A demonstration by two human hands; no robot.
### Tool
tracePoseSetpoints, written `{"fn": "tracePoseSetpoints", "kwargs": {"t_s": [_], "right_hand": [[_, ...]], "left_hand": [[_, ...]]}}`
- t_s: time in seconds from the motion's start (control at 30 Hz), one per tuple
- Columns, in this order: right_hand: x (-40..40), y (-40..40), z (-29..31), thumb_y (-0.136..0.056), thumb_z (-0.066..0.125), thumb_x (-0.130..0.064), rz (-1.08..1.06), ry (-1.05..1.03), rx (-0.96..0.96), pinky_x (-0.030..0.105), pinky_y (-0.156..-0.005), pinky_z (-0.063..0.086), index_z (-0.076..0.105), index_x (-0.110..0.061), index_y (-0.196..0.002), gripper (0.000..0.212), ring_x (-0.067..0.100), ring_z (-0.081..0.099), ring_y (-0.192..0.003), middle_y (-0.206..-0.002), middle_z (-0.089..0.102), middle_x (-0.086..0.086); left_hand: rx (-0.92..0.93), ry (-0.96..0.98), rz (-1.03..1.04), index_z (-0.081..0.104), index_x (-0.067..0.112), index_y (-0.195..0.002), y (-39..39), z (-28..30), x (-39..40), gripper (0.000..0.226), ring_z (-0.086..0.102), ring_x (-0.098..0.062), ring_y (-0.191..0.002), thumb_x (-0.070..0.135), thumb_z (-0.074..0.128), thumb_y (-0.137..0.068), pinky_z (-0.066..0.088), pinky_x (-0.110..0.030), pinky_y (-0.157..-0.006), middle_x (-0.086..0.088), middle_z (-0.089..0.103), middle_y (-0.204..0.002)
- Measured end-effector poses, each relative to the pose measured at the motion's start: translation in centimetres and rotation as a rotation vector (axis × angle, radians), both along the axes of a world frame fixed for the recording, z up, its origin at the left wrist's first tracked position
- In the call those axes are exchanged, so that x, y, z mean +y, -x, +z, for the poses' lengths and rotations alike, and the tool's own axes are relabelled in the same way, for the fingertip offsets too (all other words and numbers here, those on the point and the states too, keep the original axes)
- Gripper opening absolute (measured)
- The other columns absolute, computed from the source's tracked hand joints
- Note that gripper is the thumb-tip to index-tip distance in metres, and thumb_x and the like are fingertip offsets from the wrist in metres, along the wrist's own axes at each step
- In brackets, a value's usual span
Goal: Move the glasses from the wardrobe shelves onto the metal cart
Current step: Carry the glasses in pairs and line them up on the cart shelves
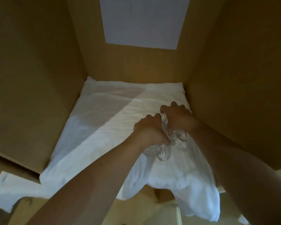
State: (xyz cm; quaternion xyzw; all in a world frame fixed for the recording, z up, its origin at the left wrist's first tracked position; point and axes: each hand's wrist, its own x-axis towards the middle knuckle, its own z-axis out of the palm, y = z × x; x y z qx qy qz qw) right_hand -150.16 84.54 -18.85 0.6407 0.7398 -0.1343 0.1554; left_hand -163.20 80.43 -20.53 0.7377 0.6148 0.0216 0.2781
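- I see two clear glass mugs (163, 149) with handles, side by side on the white cloth (113, 114) inside the brown wardrobe shelf (39, 78).
- My left hand (148, 130) grips one mug.
- My right hand (178, 118) grips the other.
- One white paper (143, 20) sticks on the back wall.

light: dim, warm | source: coming from the near right, brightening a diagonal band across the white cloth (120, 111) | shadow: covering the cloth's far left corner and wardrobe walls (31, 78) | focus: soft, hands blurring slightly | distortion: wide-angle bending the walls outward at the edges | glare: none
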Motion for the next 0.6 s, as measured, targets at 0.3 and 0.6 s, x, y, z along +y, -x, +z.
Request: {"fn": "tracePoseSetpoints", "kwargs": {"t_s": [0.3,0.6], "right_hand": [[-0.2,0.2,-1.2,-0.057,0.093,-0.023,-0.047,-0.080,-0.036,0.035,-0.074,0.040,0.040,-0.028,-0.137,0.096,0.035,0.045,-0.114,-0.126,0.038,0.010],[-7.2,-0.7,-1.2,-0.071,0.084,-0.024,-0.092,-0.324,0.024,0.035,-0.083,0.048,0.034,-0.028,-0.146,0.090,0.036,0.045,-0.119,-0.137,0.035,0.013]], "left_hand": [[-0.097,-0.040,-0.004,0.041,0.024,-0.131,0.7,-0.9,-0.9,0.085,0.056,-0.024,-0.108,0.048,0.085,-0.062,0.046,-0.034,-0.079,0.000,0.045,-0.115],[0.122,-0.112,0.018,0.038,0.022,-0.128,0.8,0.9,-4.9,0.089,0.052,-0.030,-0.114,0.039,0.092,-0.060,0.044,-0.038,-0.075,-0.005,0.049,-0.119]]}}
